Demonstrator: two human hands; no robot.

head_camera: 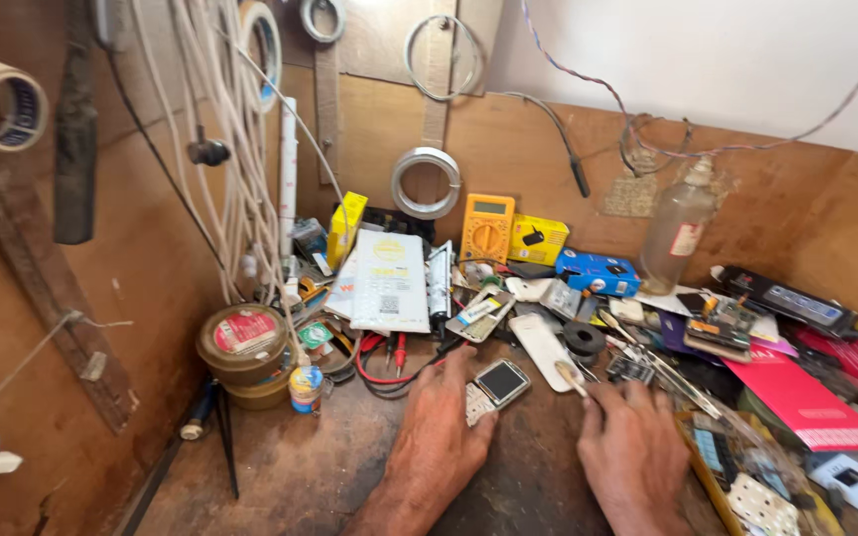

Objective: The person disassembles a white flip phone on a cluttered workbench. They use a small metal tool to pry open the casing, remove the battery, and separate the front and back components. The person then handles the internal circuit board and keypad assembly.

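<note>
My left hand rests on the worn wooden bench with its fingertips against a small old keypad phone, which lies face up and tilted. My right hand lies palm down to the right, and a thin tool with a pale tip pokes out from its fingers towards the phone. I cannot tell how firmly the tool is gripped. A white phone back cover lies just behind the phone.
Clutter fills the back: a yellow multimeter, yellow box, blue box, glass bottle, white packet, round tins, red leads, pink card. Cables and tape rolls hang on the wall.
</note>
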